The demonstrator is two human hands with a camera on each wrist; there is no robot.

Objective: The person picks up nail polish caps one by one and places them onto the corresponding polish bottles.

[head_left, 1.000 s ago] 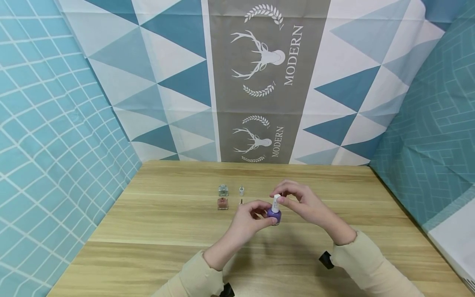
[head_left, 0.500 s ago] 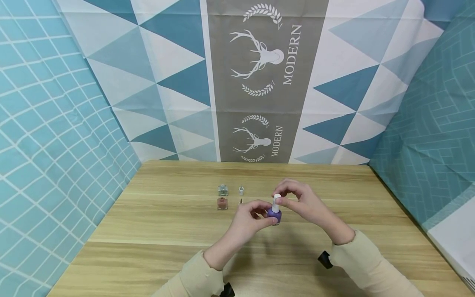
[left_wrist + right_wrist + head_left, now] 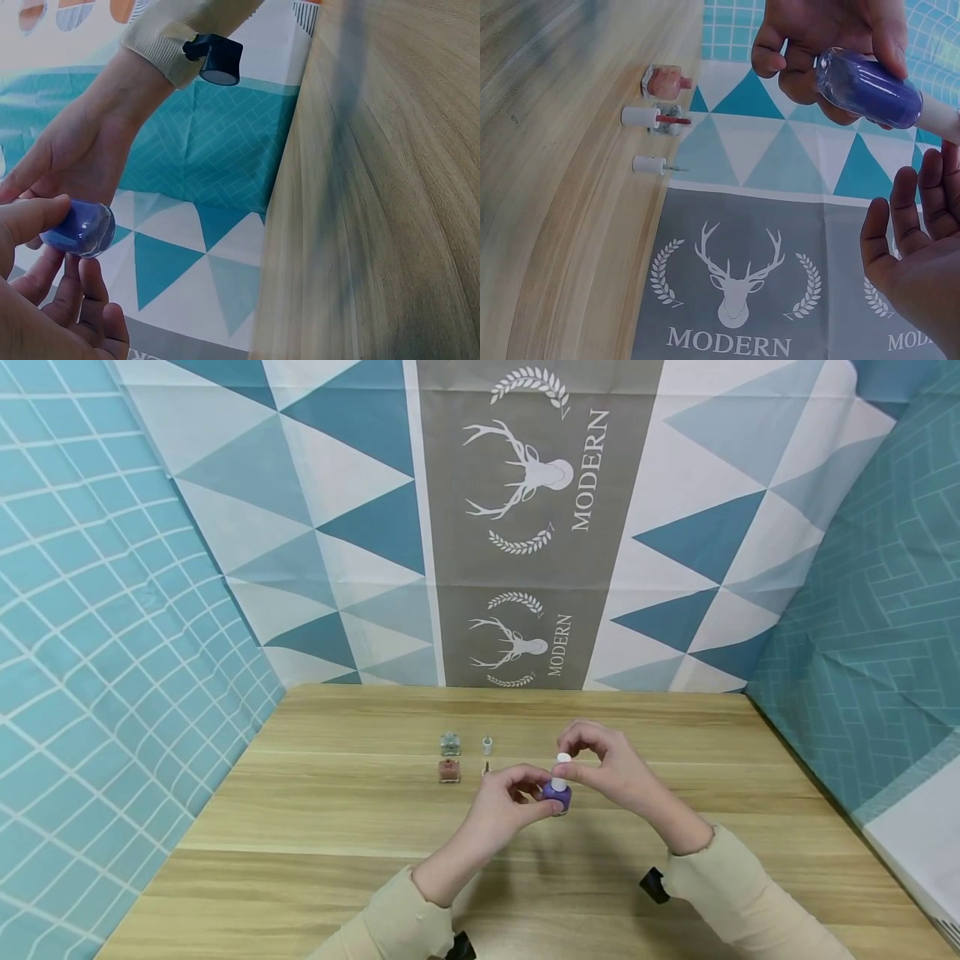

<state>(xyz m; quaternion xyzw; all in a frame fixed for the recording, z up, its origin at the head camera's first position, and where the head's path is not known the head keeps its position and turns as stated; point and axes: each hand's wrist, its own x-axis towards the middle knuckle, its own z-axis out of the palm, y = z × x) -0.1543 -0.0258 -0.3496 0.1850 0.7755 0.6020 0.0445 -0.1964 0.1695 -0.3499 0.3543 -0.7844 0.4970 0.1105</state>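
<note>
A small nail polish bottle [image 3: 557, 797], purple with a white cap [image 3: 560, 779], is held above the table in the head view. My left hand [image 3: 506, 797] grips its glass body between thumb and fingers. The thumb and fingers of my right hand [image 3: 611, 764] pinch the cap at its top. Cap and bottle are joined, tilted slightly to the right. In the left wrist view the purple glass [image 3: 82, 229] shows its base end. Seen from the right wrist, the bottle [image 3: 870, 88] lies across the left fingers, and the cap [image 3: 937, 118] runs to the right hand's fingers.
Left of the hands stand an uncapped pinkish-red polish bottle [image 3: 449, 771] and an uncapped clear one [image 3: 450, 744]. Two white brush caps stand brush-up beside them: one with a pale brush [image 3: 487, 746], one with a red brush [image 3: 641, 117]. All are on the wooden table [image 3: 337, 827].
My right fingers have shifted slightly right around the cap, and the cap's top has tipped a little to the right. The left hand keeps its hold on the bottle, almost still.
</note>
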